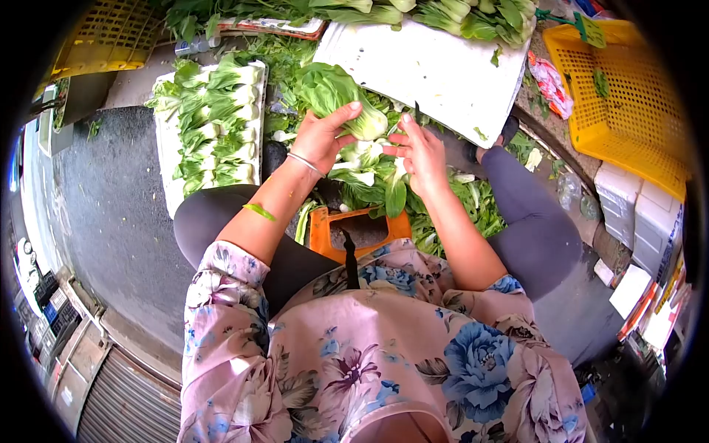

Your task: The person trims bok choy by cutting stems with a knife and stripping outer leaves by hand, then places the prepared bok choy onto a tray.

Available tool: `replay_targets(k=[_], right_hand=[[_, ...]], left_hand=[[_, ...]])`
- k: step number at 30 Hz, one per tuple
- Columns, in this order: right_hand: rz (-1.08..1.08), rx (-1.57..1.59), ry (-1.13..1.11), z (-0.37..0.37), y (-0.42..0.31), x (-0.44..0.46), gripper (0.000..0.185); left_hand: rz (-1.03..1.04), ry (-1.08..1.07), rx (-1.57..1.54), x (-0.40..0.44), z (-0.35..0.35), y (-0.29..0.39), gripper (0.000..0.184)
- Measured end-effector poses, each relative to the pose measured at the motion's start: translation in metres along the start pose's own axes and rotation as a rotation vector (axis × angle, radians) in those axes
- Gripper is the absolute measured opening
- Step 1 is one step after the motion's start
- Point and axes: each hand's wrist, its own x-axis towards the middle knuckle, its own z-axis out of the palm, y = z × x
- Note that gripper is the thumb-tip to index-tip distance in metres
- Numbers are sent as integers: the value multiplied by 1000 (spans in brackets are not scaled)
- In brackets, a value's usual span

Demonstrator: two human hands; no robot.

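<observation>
My left hand [323, 140] is closed around a head of bok choy [332, 94]; its leaves point up and left and its pale base faces my right hand. My right hand [419, 153] is beside that base, fingers curled and thumb raised. A slim dark object [417, 112] sticks out past its thumb; most of it is hidden, so its kind is unclear. Below both hands lies a heap of loose green leaves [369, 184]. A green leaf scrap [260, 212] clings to my left forearm.
On the left, a white tray [168, 159] holds rows of bok choy. A white board [413, 70] lies ahead, more bok choy [473, 18] along its far edge. An orange stool [319, 225] stands between my legs. Yellow crates [628, 111] and white foam boxes [617, 196] are at right.
</observation>
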Motion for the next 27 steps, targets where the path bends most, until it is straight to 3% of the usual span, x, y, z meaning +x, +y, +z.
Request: replay_targets(k=[2,8,12,17,18,23,25,27], right_hand=[[149,146,-22,7,-13,-5,51],[207,293,-220,6,12,-2,42],[324,113,-43,0,33,0,36],[-24,130,-7,16,7,-4,40],[-34,110,-15,18,6,-4,46],[57,92,-36,7,33,4,46],[88,-226,57,0,50,9,46],[79,-272,157,-6,49,17,40]], left_hand=[[119,-30,14,1,9,-4,31],[213,-53,18,6,8,-4,31],[254,54,-43,10,2,3,31],[242,14,3,5,10,-7,28],[239,-16,8,3,12,-6,29],[210,-10,-50,6,4,-3,27],[168,13,-119,8,1,2,26],[135,-12,-60,7,-2,4,29]])
